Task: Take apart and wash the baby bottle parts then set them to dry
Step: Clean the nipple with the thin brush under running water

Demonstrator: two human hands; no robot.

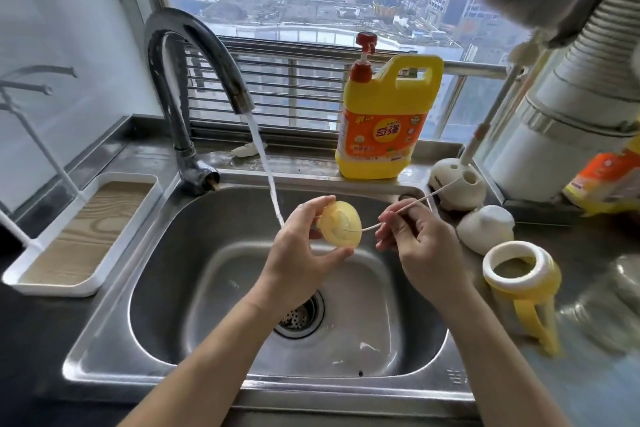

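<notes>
Over the sink (156, 288), clear of its walls, a yellow ring (341, 224) is gripped by its rim in the left hand (298, 253), face turned rightward. A thin brush (420, 199), slanting up-right, is pinched by the right hand (422, 246), tip at the ring's centre.

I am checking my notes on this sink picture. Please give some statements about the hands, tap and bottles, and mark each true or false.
1. Water runs from the curved metal tap. True.
2. The left hand holds the round yellow plastic bottle part. True.
3. The right hand is empty. False: it pinches a thin white stick.
4. The yellow detergent bottle with red pump lies in the steel sink. False: it stands upright on the ledge behind.
</notes>
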